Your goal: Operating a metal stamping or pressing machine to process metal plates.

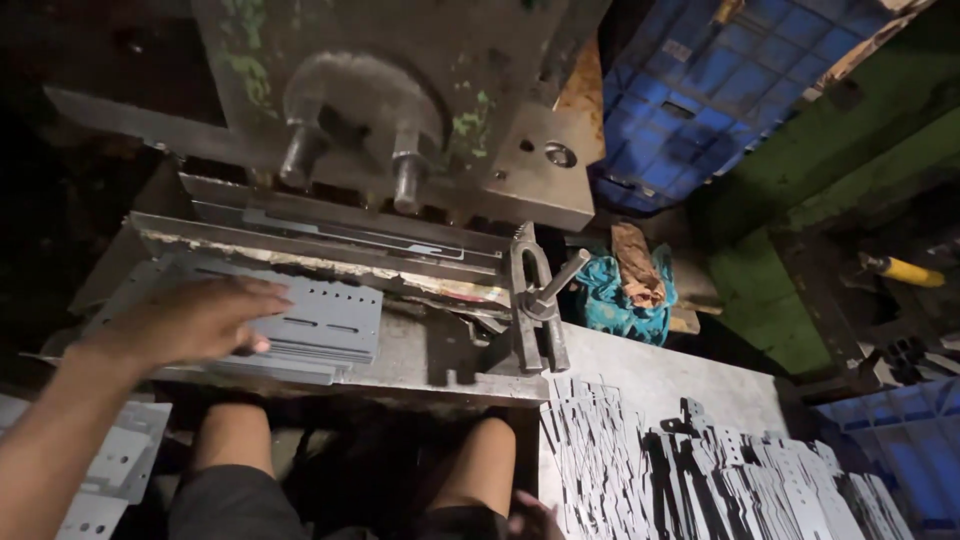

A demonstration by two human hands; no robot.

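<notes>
Left hand (195,320) laid flat on a stack of punched grey plates (320,325) below the press (400,110).

The plates are stacked on the steel surface (420,355), at 9 o'clock from the clamp (535,300); the left hand is spread open on their left end, fingers extended, so that part of the stack is covered. The right hand (530,518) is cut off by the bottom edge at 6 o'clock, and its grip cannot be told. Just at 3 o'clock from it, cut metal strips (700,470) are heaped on a pale sheet up to the frame edge. Bare surface is left between stack and clamp. More plates (110,470) are seen dimly at 8 o'clock. A blue crate (700,90) is seen at 1 o'clock.
</notes>
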